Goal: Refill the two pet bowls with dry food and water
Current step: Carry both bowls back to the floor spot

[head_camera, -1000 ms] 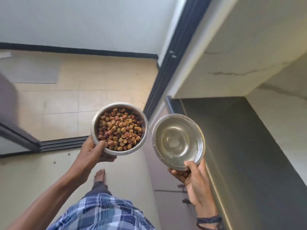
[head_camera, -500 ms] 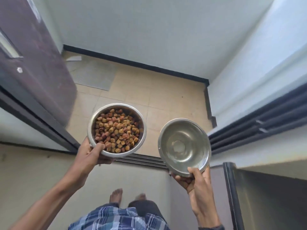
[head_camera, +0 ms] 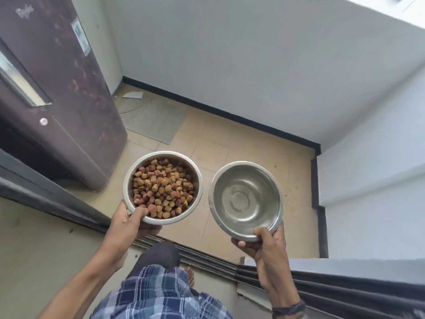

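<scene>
While the left hand point(head_camera: 128, 223) clamps its grip on the kibble bowl point(head_camera: 162, 187) at nine o'clock, the right hand point(head_camera: 264, 246) grips the second steel bowl's point(head_camera: 245, 200) rim at three o'clock, above tiled floor point(head_camera: 241, 146).

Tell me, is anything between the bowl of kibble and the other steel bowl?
Nothing is. In the head view, the kibble bowl and the other steel bowl are held apart; the gap between them shows only bare tiled floor far below.
</scene>
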### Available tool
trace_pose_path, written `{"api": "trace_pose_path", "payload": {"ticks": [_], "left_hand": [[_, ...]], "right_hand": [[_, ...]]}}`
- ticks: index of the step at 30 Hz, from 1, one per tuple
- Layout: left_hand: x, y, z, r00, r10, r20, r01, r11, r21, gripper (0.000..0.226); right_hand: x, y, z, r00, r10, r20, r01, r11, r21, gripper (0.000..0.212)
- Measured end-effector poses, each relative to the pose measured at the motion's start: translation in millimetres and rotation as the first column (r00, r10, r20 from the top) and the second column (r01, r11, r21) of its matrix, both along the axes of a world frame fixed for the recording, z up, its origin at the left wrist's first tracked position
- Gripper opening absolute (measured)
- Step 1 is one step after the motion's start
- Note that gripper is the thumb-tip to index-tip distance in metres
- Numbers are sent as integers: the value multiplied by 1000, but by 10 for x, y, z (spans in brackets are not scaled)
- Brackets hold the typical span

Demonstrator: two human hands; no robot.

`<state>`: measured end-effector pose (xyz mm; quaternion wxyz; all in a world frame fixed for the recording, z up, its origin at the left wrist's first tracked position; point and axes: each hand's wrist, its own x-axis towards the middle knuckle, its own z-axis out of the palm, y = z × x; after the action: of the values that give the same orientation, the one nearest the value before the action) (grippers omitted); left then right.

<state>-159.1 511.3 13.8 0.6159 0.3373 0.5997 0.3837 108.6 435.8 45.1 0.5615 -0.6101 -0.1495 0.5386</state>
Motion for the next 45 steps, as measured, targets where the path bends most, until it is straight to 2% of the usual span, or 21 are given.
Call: {"api": "trace_pose_path", "payload": {"ticks": [10, 15, 21, 26, 32, 39, 45], "left_hand": [[416, 1352, -352, 1000, 8, 11, -8, 999, -39, 31], [644, 2320, -726, 999, -31, 43, 35, 994, -101, 37], [1031, 3436, -1347, 997, -76, 23, 79, 983, -165, 41], [1433, 4102, -2396, 997, -71, 18, 73, 972, -225, 44], [1813, 4675, -4171, 998, -59, -1, 56, 953, -298, 48], [2085, 4913, -6260, 1000, -4, 24, 13, 928, -371, 58], [2119, 4896, -7435, 998, 32, 50, -7, 902, -431, 67]], "right_hand": [[477, 1490, -345, 1000, 31, -1, -31, 999, 14, 53], [643, 2303, -697, 999, -30, 44, 32, 998, -52, 52], [861, 3239, -1418, 988, -152, 17, 153, 981, -122, 52], [1101, 3895, -2545, 974, -228, 3, 224, 955, -196, 57], [1430, 4452, -4358, 974, -227, -3, 221, 950, -219, 64], [1654, 4677, -6519, 980, -201, -8, 194, 954, -228, 65], [1757, 4658, -7804, 982, -189, -24, 179, 957, -231, 64]]}}
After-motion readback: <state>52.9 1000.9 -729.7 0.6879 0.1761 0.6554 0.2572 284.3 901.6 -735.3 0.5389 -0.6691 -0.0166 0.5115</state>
